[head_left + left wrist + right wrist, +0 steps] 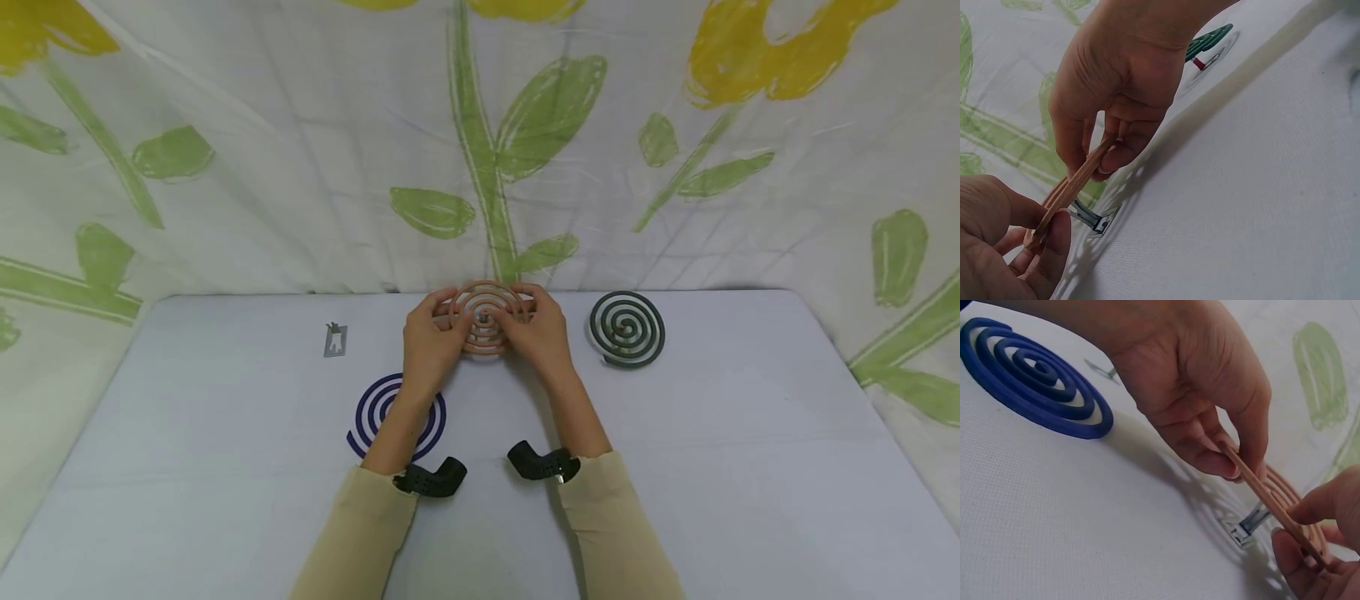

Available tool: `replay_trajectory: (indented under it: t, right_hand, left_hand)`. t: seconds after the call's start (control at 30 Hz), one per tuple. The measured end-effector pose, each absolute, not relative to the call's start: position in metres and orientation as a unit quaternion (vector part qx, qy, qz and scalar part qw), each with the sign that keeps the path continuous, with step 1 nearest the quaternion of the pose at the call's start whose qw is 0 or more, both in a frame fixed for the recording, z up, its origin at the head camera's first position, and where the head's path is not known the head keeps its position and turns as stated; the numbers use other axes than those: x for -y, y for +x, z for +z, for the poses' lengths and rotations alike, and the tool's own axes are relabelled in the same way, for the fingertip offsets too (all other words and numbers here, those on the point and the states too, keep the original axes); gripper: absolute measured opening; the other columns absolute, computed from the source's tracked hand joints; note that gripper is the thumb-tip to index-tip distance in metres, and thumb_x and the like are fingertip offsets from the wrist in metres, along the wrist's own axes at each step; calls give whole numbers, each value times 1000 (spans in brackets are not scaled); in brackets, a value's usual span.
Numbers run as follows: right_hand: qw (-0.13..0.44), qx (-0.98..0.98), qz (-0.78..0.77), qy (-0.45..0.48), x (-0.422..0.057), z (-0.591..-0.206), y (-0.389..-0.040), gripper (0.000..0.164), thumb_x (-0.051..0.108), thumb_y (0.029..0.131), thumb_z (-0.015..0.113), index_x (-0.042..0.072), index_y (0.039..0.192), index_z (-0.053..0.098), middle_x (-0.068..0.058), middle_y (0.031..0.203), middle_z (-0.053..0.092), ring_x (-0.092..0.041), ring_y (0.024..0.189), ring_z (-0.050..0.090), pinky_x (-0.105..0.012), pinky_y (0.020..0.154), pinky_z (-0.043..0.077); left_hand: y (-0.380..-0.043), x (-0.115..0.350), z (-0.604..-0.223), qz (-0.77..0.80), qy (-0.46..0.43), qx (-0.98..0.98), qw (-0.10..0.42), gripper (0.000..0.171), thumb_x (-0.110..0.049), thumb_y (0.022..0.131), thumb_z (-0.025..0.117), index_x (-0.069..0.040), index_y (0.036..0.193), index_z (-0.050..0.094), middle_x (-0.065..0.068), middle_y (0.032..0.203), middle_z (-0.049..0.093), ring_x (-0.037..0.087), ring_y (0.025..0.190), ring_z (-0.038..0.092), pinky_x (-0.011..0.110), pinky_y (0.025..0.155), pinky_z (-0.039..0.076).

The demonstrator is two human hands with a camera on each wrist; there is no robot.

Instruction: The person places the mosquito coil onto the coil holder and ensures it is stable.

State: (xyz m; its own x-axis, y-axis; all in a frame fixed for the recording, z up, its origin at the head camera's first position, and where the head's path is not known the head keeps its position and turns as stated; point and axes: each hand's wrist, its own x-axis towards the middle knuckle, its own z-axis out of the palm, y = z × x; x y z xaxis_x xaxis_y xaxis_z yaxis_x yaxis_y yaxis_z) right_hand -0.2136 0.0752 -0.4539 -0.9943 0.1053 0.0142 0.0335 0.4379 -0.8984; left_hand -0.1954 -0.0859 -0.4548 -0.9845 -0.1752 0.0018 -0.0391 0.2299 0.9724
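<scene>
Both hands hold a brown mosquito coil [486, 351] by its opposite sides near the table's far edge. My left hand [435, 343] pinches the left side between thumb and fingers, and my right hand [542, 332] pinches the right side. The coil is raised off the table in both wrist views. Under it stands a small metal coil holder [1241, 534], its upright strip reaching up to the coil's middle. Whether the strip is fixed into the coil I cannot tell.
A dark blue coil [358, 417] lies on the white table [225, 467], partly behind the left forearm. At back left is another metal holder [328, 346]. A dark green coil [1210, 41] sits raised at right, a red-and-metal piece beneath. A flowered curtain [330, 167] hangs behind.
</scene>
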Motion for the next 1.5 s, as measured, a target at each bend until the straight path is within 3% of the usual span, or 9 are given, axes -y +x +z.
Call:
replay_trajectory:
  t: [1.23,1.5]
  right_hand:
    - [32,862,504,-35,-74,-452,-212,51,23,92,80,8,138,65,-21,110,74,-34,97,71,-32,77,55]
    - [35,880,473,-20,-75,-452,-213,51,24,94,79,8,140,64,-21,113,74,-36,100,70,-44,84,57]
  left_hand:
    - [-196,87,-460,-616,70,783,50,46,-10,94,75,-6,139,66,20,122,76,33,95,79,17,63,55]
    - [-197,86,-461,-610,70,788,50,48,-10,94,75,-6,140,65,20,122,75,32,94,78,17,64,55]
